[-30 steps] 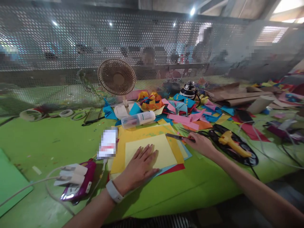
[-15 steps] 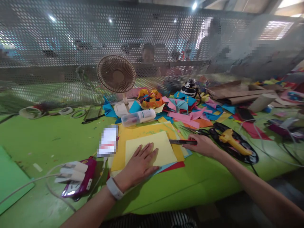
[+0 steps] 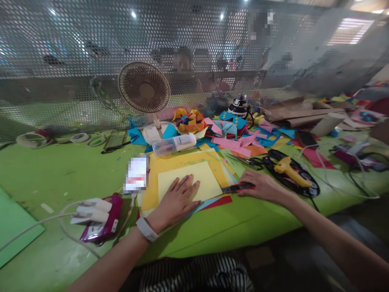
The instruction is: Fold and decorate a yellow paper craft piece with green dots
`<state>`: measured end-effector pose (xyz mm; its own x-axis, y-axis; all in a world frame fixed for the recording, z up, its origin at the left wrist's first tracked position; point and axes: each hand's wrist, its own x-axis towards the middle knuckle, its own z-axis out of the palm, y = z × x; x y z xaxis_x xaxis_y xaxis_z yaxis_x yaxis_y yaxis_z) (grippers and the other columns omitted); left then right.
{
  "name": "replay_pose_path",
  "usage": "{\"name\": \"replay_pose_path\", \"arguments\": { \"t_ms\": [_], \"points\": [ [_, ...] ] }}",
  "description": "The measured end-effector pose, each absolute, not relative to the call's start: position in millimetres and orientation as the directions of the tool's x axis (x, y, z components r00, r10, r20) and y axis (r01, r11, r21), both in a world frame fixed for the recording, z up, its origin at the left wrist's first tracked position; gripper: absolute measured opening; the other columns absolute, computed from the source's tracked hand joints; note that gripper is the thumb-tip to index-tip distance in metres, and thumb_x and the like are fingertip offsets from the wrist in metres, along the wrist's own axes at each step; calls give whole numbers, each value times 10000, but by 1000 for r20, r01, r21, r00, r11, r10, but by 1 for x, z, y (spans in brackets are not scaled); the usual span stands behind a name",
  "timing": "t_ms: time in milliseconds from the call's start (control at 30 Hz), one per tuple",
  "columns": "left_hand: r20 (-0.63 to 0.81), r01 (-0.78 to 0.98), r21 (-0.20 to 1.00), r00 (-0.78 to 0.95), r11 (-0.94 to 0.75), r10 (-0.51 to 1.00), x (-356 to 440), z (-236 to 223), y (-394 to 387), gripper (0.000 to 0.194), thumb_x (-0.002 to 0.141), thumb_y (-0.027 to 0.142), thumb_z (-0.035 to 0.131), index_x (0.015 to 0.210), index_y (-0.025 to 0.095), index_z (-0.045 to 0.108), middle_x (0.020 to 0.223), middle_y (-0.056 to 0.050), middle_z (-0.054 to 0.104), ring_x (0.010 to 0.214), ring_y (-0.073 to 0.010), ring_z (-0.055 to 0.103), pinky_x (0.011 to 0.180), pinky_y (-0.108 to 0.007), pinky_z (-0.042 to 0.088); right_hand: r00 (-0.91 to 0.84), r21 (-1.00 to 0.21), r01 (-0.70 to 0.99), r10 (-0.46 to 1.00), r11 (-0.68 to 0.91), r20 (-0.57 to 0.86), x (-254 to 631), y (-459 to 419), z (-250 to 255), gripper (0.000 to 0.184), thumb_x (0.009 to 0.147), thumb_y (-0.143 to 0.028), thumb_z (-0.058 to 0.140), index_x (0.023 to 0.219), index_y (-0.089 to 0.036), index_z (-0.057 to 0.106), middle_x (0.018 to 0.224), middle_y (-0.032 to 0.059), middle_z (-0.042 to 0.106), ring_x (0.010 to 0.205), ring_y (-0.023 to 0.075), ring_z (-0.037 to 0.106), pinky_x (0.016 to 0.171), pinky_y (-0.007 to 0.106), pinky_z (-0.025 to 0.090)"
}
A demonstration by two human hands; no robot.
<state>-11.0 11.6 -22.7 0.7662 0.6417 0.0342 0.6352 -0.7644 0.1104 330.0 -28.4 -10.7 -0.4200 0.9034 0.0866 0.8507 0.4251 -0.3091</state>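
Observation:
My left hand (image 3: 179,198) lies flat with fingers spread on a pale yellow sheet of paper (image 3: 203,174). Beneath that sheet are a deeper yellow sheet (image 3: 165,160) and, poking out at the near side, red paper (image 3: 219,202) and light blue paper. At the pale sheet's right edge, close to its near corner, my right hand (image 3: 258,184) grips a dark utility knife (image 3: 235,187) with some red on it. Its tip points left and meets the paper edge; the blade itself is too small to make out.
Left of the papers lie a phone (image 3: 136,174) and a purple power strip (image 3: 103,221) with plugs and cables. Behind stand a fan (image 3: 144,89), a clear bottle (image 3: 174,144) and folded coloured papers (image 3: 231,142). To the right are scissors (image 3: 252,162) and a yellow glue gun (image 3: 291,172).
My right hand has drawn the knife toward me along the pale sheet's right edge, from partway up to near the corner. My left hand stays pressed on the sheet. The view has shifted slightly.

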Motion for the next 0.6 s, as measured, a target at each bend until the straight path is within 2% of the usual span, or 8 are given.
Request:
{"name": "replay_pose_path", "arguments": {
  "t_ms": [167, 600],
  "points": [
    [23, 645, 103, 759, -757, 650, -10, -23, 11, 615, 928, 583, 236, 1456, 272, 188, 1535, -36, 130, 1399, -240, 120, 1127, -445, 117, -408, -314, 837, 893, 448, 188, 326, -31, -18, 309, 816, -500, 589, 986, -255, 669, 912, 47, 610, 858, 199, 585, 749, 300, 448],
    [21, 648, 113, 756, -753, 654, -10, -22, 11, 618, 923, 594, 232, 1455, 281, 189, 1537, -30, 140, 1399, -238, 124, 1127, -443, 108, -356, -345, 834, 897, 431, 261, 340, -46, -26, 328, 821, -496, 586, 1013, -254, 696, 893, 51, 628, 850, 202, 593, 744, 309, 464]
  ]
}}
